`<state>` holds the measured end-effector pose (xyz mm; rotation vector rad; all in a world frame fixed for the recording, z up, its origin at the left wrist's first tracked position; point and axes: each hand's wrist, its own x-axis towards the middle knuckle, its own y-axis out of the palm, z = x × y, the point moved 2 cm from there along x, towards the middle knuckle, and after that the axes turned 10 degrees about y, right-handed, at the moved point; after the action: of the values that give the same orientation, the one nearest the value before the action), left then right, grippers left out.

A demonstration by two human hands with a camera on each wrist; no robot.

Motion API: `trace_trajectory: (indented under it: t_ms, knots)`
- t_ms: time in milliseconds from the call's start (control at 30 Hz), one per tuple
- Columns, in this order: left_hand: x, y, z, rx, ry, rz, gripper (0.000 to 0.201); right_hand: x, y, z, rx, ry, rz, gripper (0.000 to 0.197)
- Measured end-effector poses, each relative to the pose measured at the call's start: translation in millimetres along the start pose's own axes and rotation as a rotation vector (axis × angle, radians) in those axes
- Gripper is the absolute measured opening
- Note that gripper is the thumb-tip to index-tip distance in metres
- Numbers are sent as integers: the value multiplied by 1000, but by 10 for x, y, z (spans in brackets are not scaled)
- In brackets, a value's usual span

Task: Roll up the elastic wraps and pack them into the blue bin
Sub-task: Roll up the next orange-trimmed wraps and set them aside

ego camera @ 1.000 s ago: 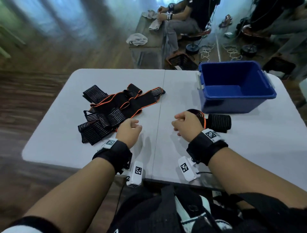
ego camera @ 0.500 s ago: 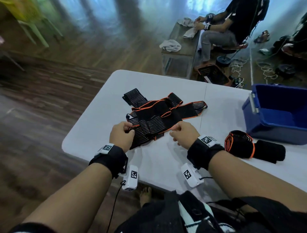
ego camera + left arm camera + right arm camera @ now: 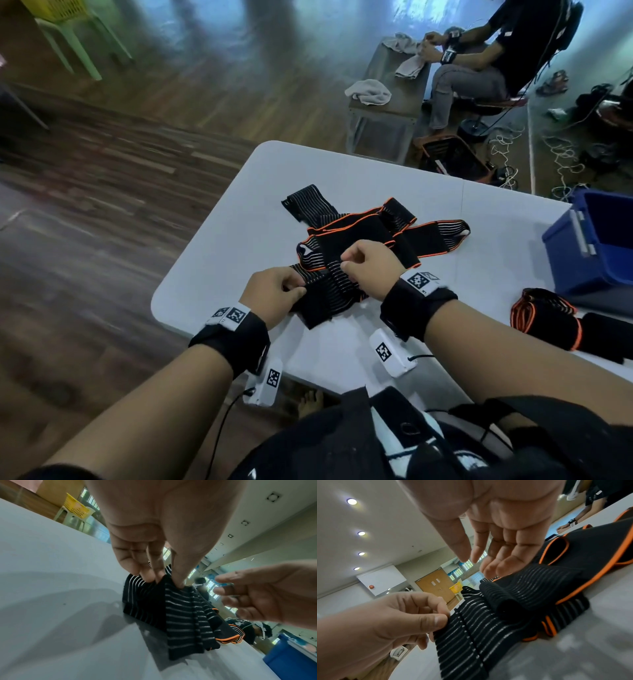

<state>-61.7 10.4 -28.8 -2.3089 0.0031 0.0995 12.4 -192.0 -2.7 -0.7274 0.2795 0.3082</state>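
My left hand (image 3: 274, 294) pinches a black striped elastic wrap (image 3: 329, 291); my right hand (image 3: 368, 265) hovers loose, empty. Tangled neighbours may drag along.

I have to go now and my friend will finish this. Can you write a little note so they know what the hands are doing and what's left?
Left hand pinches the edge of a striped wrap on the table.
Right hand hovers open over the pile of unrolled wraps, holding nothing.
Done: one rolled wrap lies by the blue bin, not yet inside.
Left: roll the pile, then pack every roll into the bin.
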Motion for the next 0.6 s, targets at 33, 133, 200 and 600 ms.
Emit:
trace_trajectory:
  t_ms: [33, 133, 200, 600]
  knots:
    - [-17, -8, 1, -24, 7, -12, 5, 27, 28, 75, -20, -22, 1, 6]
    - [-61, 7, 13, -97, 21, -6, 8, 123, 168, 301, -63, -74, 51, 10]
    - [-89, 47, -1, -94, 27, 32, 10, 196, 276, 400, -158, -99, 110, 18]
    - [-121, -7, 153, -192, 35, 21, 4, 531, 239, 607, -462, -29, -94, 18]
